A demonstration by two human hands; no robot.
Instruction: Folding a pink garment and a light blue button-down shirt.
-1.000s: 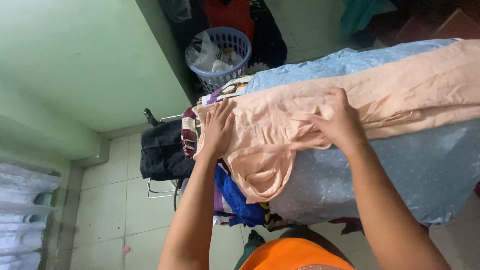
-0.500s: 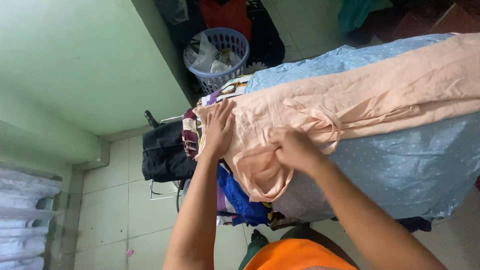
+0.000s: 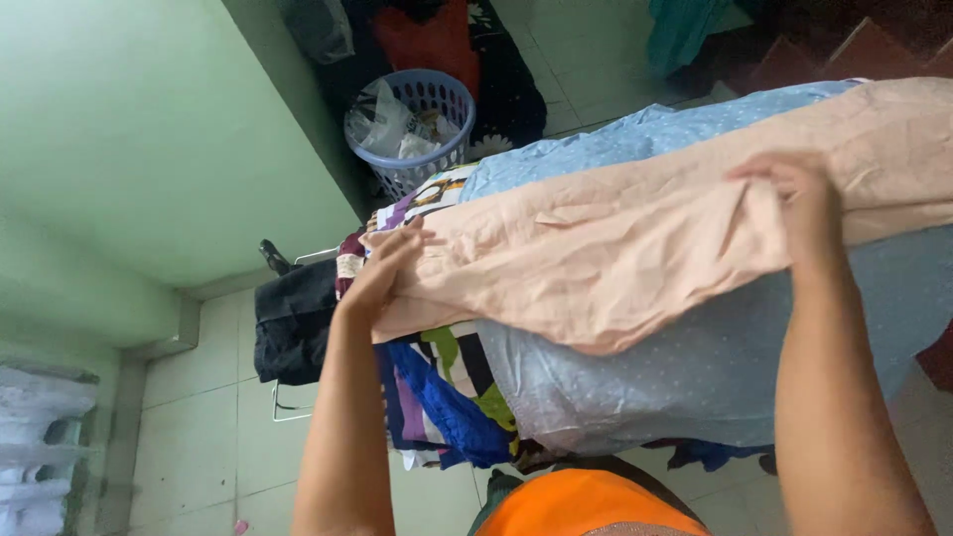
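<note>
A peach garment (image 3: 615,248) lies stretched along a surface covered with a light blue dotted cloth (image 3: 695,367). My left hand (image 3: 382,273) grips the garment's left end, near a pile of multicoloured clothes (image 3: 437,387). My right hand (image 3: 799,199) pinches a fold of the same garment further right and holds it lifted over the rest of the fabric. A flap of peach cloth hangs down between my two hands.
A lavender laundry basket (image 3: 412,129) with white items stands by the green wall (image 3: 149,129). A black garment (image 3: 288,318) lies on a wire rack over the tiled floor (image 3: 199,407). Dark and red clothes (image 3: 437,40) hang behind the basket.
My right hand has carried a fold of the peach garment from the left-centre up and to the right, spreading it flatter. The left hand shifted slightly left and now grips the end.
</note>
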